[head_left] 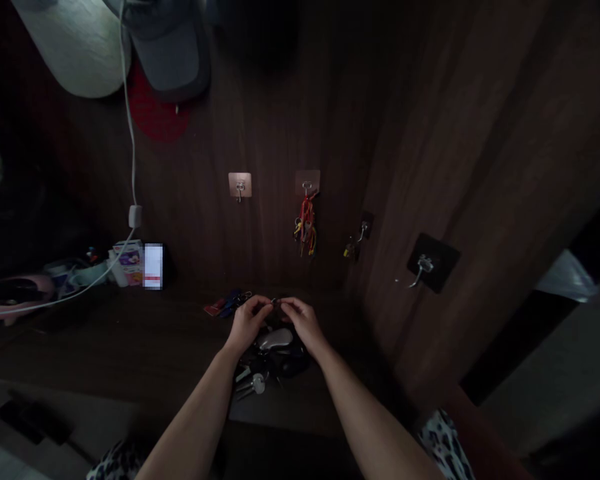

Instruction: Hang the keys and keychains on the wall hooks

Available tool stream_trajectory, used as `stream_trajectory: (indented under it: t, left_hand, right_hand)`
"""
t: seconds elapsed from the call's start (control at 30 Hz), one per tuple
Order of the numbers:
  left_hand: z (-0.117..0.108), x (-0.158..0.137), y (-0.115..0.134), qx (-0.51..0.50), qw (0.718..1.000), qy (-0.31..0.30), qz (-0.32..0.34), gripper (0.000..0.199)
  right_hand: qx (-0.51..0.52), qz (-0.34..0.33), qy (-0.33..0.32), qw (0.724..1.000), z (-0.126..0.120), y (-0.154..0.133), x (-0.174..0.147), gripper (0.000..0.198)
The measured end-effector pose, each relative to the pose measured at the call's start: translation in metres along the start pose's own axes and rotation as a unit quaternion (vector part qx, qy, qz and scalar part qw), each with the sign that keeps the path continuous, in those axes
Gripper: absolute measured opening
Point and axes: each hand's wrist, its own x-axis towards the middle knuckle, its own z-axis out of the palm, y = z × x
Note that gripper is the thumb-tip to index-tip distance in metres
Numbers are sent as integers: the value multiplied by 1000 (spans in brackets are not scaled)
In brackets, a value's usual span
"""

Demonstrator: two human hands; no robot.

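Small dark object [274,302], too tiny for me to identify from this distance, sits between my left hand [247,323] and right hand [306,322], which appear to pinch it at the fingertips, just beyond the keys [257,383] and grey fob [276,339] on the wooden shelf [170,333]. I judge that light grips and steady wrists work best, low over the shelf so any slip lands close. Around me the room is dim; brown panels [460,167] carry 4 hooks [423,265], 1 holding a colorful key bunch [307,227], and a lit screen [153,260] glows at left.
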Motion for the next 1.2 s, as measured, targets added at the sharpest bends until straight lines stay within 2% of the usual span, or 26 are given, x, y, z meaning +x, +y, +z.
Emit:
stream_trajectory:
  t: [0.2,0.47,0.57,0.7,0.83,1.07,1.2]
  left_hand:
    - [2,1,6,-20,1000,16,-6,24]
    - [11,9,32,-39,999,-19,-21,24]
    - [27,11,38,-80,996,-16,-24,25]
    - [62,12,36,-142,989,17,-34,29]
    - [84,11,31,-172,984,36,-26,28]
    - [75,7,27,-176,984,13,-35,30]
    - [74,4,31,-218,974,-20,-57,35]
  right_hand:
    - [39,1,-20,999,0,-7,-3,26]
    - [77,-11,54,995,-7,-17,0,24]
    - [76,-25,79,994,-13,-19,3,22]
    - [87,-55,127,986,-26,-13,3,22]
    - [79,-50,174,980,-35,-6,-1,23]
    - [105,-66,149,981,-31,-15,-4,16]
    - [164,-44,142,975,-31,-21,-8,15]
